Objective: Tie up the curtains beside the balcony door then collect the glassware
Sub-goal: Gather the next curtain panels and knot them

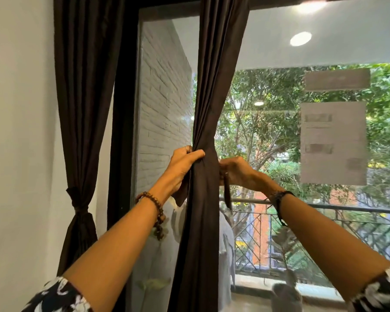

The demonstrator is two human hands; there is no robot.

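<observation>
Nearby, tied curtain (81, 131) flanks door frame (124, 122)

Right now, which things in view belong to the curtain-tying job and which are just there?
Job:
- middle curtain, bunched, gripped by left hand
- tie strap, pinched by right hand
- left curtain, already tied

Just there:
- papers stuck on the glass
- balcony railing
- brick wall

No glassware in view.
</observation>
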